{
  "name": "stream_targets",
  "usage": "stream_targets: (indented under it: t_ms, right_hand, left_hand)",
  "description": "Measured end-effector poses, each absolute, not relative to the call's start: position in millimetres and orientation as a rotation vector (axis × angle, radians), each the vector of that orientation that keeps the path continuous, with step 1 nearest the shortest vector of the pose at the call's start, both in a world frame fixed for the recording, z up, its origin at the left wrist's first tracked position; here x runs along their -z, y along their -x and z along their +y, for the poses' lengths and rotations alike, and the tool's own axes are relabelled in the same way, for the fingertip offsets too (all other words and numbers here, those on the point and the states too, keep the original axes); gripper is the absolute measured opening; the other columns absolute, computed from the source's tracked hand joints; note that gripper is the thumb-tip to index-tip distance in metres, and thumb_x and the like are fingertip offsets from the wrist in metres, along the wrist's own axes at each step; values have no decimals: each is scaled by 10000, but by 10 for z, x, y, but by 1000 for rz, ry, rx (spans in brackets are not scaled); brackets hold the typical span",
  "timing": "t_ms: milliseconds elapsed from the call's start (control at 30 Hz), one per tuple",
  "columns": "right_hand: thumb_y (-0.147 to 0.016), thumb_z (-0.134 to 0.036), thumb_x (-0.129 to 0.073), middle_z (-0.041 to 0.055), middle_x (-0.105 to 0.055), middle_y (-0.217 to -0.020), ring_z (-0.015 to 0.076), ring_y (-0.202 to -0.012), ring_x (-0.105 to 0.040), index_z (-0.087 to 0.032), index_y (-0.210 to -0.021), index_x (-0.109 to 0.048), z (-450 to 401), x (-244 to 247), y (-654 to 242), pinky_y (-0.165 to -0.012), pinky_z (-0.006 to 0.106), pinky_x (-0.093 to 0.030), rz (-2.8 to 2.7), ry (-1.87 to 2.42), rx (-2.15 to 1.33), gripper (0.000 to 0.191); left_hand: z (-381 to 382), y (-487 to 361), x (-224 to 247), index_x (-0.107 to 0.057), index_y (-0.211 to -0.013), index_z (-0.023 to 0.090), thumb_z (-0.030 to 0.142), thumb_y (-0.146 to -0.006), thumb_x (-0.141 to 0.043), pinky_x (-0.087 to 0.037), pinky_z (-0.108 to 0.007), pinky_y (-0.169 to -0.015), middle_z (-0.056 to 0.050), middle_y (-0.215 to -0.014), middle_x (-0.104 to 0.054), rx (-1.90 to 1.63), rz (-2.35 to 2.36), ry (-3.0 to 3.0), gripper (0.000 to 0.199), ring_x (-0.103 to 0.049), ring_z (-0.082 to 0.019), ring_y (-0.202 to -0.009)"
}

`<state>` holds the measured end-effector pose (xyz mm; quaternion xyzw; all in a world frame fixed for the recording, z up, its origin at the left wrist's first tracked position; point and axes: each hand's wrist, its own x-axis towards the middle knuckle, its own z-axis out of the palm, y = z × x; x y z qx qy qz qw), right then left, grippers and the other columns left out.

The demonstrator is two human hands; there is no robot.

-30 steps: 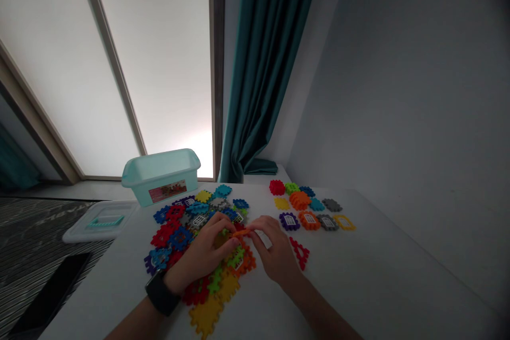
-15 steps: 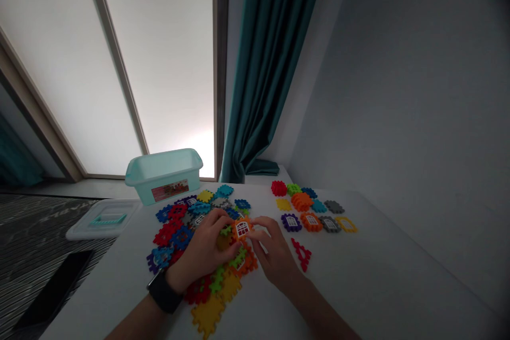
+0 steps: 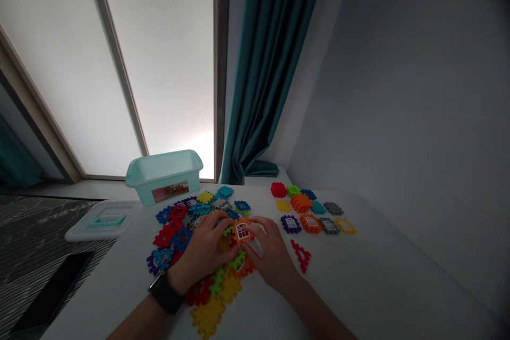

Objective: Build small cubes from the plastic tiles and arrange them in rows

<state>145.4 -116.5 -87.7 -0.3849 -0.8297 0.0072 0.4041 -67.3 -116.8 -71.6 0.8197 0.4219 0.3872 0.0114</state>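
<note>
Both my hands hold an orange interlocking plastic piece with a white window insert (image 3: 241,230) between their fingertips, just above a heap of multicoloured interlocking pieces (image 3: 179,236). My left hand (image 3: 203,249) rests over the heap, with a black watch (image 3: 165,292) on its wrist. My right hand (image 3: 269,252) comes in from the right, its fingers on the orange piece's right edge. The hands hide the middle of the heap.
Sorted pieces (image 3: 306,211) lie to the right of the heap, with a red triangular frame (image 3: 300,256) near my right hand. A pale green plastic tub (image 3: 163,176) stands behind the heap. Its lid (image 3: 104,220) lies at the white table's left edge, above a black phone (image 3: 51,289).
The orange piece has turned from edge-on to face-up between my fingers. My hands have drawn slightly closer around it, and the view has shifted slightly.
</note>
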Motion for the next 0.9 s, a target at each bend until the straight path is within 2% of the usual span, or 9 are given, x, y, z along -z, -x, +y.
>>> stream_targets:
  t_ms: [267, 500, 900]
  right_hand:
    - [-907, -207, -581, 112, -616, -1201, 282, -1130, -577, -248, -1208, -585, -1205, 828, -1439, -968, 480, -510, -2116, 997, 3, 304]
    - [-895, -174, -566, 110, -604, -1202, 284, -1159, -557, -240, -1207, -575, -1238, 794, -1514, -999, 485, -493, -2127, 1015, -33, 319]
    - [-922, -203, -559, 108, -596, -1253, 287, -1200, -562, -275, -1279, -559, -1347, 862, -1998, -1023, 510, -491, -2036, 1060, -5, 364]
  left_hand:
    - [-1176, 655, 764, -599, -1113, 224, 280, -812, -727, -505, -430, -907, -92, -1119, -614, -1205, 1326, -2596, 332, -600, -288, -1027]
    - [-1205, 535, 760, -594, -1095, 214, 254, -796, -729, -505, -437, -887, -91, -1095, -616, -1206, 1353, -2590, 331, -601, -288, -996]
    - [-1156, 58, 604, -586, -1069, 229, 299, -797, -750, -492, -446, -929, -85, -1145, -610, -1107, 1204, -2617, 325, -598, -292, -1045]
